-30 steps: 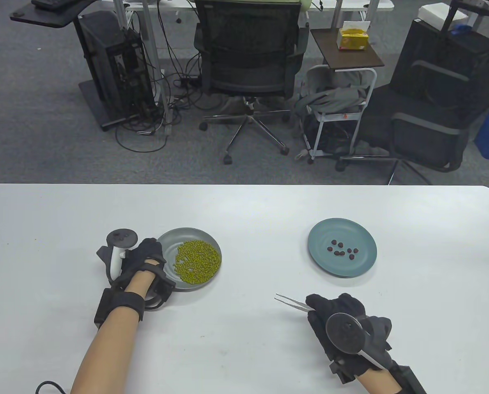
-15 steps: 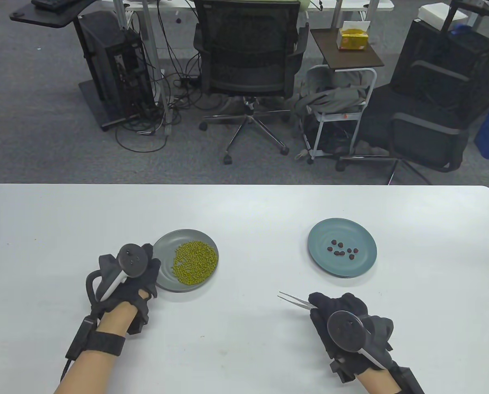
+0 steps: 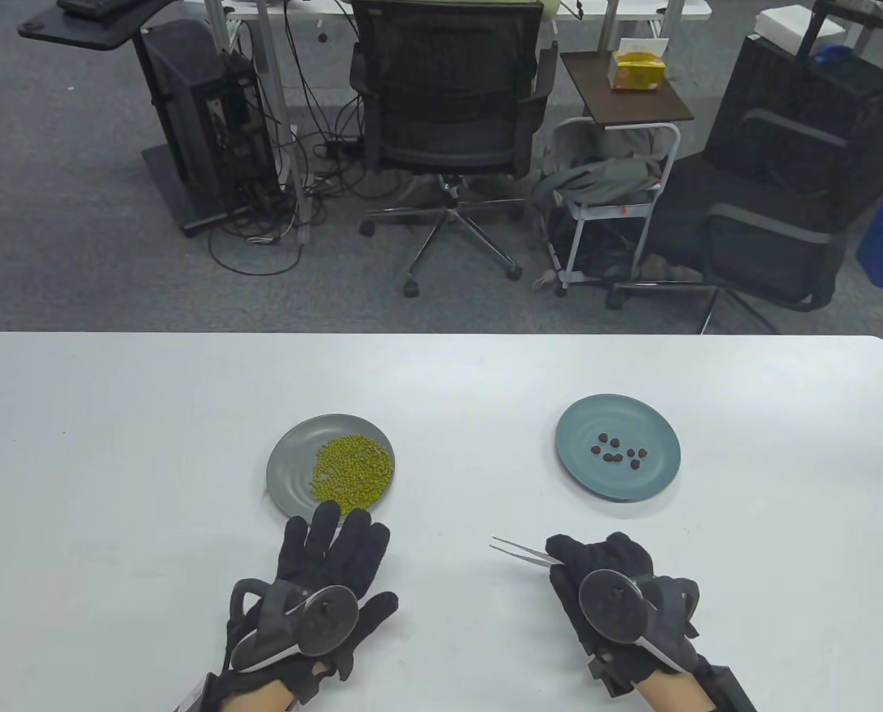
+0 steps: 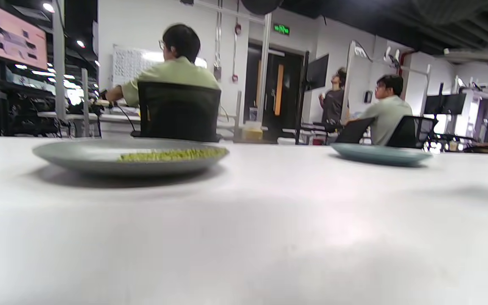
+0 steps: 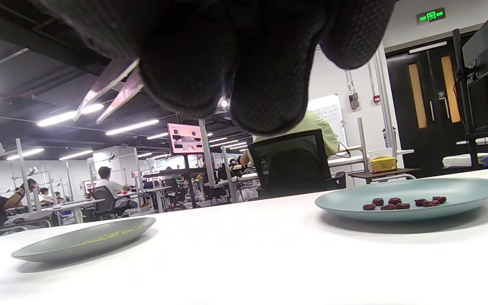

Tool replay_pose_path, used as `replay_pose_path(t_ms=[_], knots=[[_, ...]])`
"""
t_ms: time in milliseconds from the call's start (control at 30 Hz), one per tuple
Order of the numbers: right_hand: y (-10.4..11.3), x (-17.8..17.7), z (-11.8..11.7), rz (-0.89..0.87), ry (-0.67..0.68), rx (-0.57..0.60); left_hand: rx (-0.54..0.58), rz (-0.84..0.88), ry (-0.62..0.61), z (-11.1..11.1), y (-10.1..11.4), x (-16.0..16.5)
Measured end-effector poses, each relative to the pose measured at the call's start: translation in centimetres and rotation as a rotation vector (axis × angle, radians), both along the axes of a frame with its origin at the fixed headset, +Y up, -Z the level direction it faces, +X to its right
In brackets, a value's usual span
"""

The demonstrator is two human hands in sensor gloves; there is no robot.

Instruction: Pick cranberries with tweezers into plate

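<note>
Several dark red cranberries (image 3: 619, 451) lie on a teal plate (image 3: 582, 475) at the right of the table; they also show in the right wrist view (image 5: 403, 203). A grey plate (image 3: 289, 467) at the left holds a heap of green beans (image 3: 352, 475). My right hand (image 3: 604, 575) grips metal tweezers (image 3: 519, 550), tips pointing left and empty, below and left of the teal plate. My left hand (image 3: 337, 552) lies flat on the table with fingers spread, just below the grey plate, holding nothing.
The white table (image 3: 441, 371) ends at a far edge, with office chairs (image 3: 448, 111) and a small cart (image 3: 612, 200) on the floor beyond. In the left wrist view the grey plate (image 4: 79, 159) stands near and the teal plate (image 4: 379, 153) farther right.
My left hand let go of the grey plate's left rim, drew back toward me and to the right, and now lies flat below the plate. The right hand with the tweezers barely shifted.
</note>
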State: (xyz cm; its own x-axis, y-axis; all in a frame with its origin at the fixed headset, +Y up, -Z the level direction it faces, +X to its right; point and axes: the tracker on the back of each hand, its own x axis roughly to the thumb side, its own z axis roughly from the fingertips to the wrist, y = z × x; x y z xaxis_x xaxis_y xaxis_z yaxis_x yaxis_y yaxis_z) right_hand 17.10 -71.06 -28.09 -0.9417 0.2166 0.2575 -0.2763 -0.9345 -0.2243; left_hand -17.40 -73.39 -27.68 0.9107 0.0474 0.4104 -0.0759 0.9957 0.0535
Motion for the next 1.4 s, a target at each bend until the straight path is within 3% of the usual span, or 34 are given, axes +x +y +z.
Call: replay_pose_path(t_ms=[167, 367, 533, 700, 833, 1033, 1133, 1200, 1400], knots=[[-0.4, -0.3, 0.1, 0.012, 0.008, -0.016, 0.029, -0.062, -0.008, -0.2, -1.1, 0.2], [-0.6, -0.9, 0.2, 0.032, 0.005, -0.021, -0.034, -0.054, -0.022, -0.1, -1.8, 0.3], [0.5, -1.2, -1.1, 0.025, -0.015, -0.043, -0.031, -0.035, -0.036, 0.5, -1.7, 0.6], [1.5, -2.6, -3.6, 0.128, -0.048, -0.029, -0.046, -0.032, -0.044, 0.8, -1.8, 0.6], [0.1, -4.8, -6.6, 0.29, -0.094, -0.072, -0.057, -0.024, -0.046, 0.7, -1.9, 0.6], [-2.9, -8.4, -8.8, 0.468, -0.094, -0.098, -0.094, 0.004, -0.053, 0.5, -2.6, 0.8], [-4.8, -9.7, -9.3, 0.6, -0.085, -0.152, -0.101, -0.002, -0.055, 0.6, -2.5, 0.9], [-5.4, -10.2, -9.2, 0.661, -0.068, -0.115, -0.103, -0.003, -0.055, 0.6, -2.5, 0.8], [-5.1, -9.5, -8.7, 0.597, -0.082, -0.141, -0.098, 0.0, -0.046, 0.6, -2.4, 0.4]])
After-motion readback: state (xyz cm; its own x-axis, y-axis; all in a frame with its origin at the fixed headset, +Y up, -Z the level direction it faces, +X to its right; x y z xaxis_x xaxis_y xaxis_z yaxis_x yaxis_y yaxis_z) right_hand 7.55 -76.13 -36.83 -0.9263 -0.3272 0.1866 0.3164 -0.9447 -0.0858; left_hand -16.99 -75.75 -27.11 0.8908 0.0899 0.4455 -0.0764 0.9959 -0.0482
